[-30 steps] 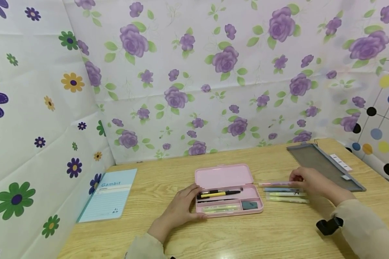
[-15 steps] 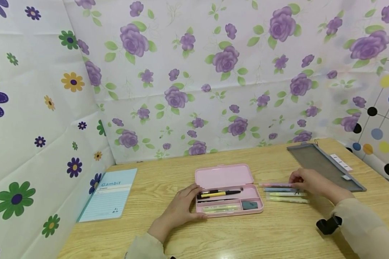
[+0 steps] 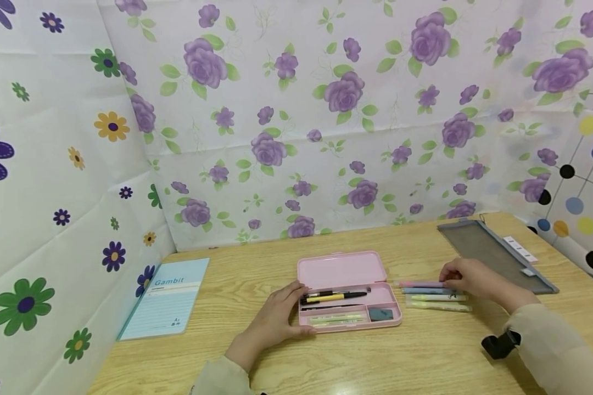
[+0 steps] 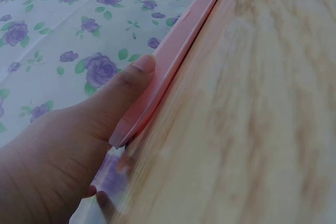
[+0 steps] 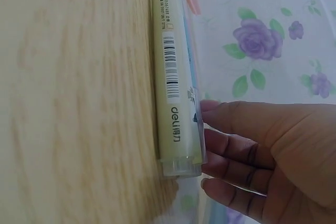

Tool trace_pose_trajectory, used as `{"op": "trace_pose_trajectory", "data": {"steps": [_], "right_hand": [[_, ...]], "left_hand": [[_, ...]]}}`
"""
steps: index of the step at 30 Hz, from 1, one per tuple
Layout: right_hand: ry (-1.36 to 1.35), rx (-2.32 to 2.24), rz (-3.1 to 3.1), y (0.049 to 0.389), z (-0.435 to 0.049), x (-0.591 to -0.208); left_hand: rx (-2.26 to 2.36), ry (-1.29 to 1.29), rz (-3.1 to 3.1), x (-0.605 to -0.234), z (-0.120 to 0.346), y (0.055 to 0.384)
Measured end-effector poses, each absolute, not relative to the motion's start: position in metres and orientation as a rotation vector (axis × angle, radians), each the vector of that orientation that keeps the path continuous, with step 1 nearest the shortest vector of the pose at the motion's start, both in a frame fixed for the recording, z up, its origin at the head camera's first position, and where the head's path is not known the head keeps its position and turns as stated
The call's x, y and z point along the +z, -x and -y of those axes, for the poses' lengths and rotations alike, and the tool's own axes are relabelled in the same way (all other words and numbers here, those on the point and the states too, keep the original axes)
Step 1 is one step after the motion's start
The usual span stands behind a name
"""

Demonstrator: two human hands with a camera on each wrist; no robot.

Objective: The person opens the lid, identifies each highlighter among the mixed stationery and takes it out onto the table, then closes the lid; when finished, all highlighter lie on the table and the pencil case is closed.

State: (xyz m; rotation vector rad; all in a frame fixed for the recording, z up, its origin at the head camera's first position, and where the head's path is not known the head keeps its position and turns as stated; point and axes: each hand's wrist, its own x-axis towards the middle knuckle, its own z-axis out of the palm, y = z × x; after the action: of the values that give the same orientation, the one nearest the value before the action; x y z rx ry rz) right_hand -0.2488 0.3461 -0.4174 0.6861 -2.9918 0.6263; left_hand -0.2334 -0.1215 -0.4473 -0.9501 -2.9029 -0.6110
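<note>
An open pink pencil case (image 3: 342,269) lies in the middle of the table; its tray holds a yellow-and-black pen (image 3: 333,298), other black pens, pale yellow-green sticks (image 3: 336,318) and a dark grey-green eraser (image 3: 381,314). My left hand (image 3: 275,312) grips the left end of the case, thumb along the front wall. Right of the case several highlighters lie side by side: a pink one (image 3: 420,284), a blue one (image 3: 420,291) and yellow ones (image 3: 440,306). My right hand (image 3: 474,280) pinches the pink one's right end. A yellow highlighter (image 5: 173,77) partly hides this in the right wrist view.
A grey mesh zip pouch (image 3: 494,252) lies at the right, with a white label strip (image 3: 520,248) beside it. At the left is a light blue notebook (image 3: 165,299). Flower-patterned cloth (image 3: 301,120) hangs behind the table.
The pink highlighter has shifted slightly towards me, closer to the blue one, with my right hand moving along. My left hand stays on the pencil case.
</note>
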Motion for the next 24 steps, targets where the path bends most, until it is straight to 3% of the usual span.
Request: {"op": "trace_pose_trajectory", "data": {"steps": [13, 24], "right_hand": [[-0.543, 0.703, 2.979, 0.242, -0.341, -0.410], [-0.634, 0.659, 2.914, 0.237, -0.330, -0.385]], "left_hand": [[-0.623, 0.949, 2.912, -0.446, 0.121, 0.232], [-0.620, 0.942, 2.914, -0.446, 0.121, 0.232]]}}
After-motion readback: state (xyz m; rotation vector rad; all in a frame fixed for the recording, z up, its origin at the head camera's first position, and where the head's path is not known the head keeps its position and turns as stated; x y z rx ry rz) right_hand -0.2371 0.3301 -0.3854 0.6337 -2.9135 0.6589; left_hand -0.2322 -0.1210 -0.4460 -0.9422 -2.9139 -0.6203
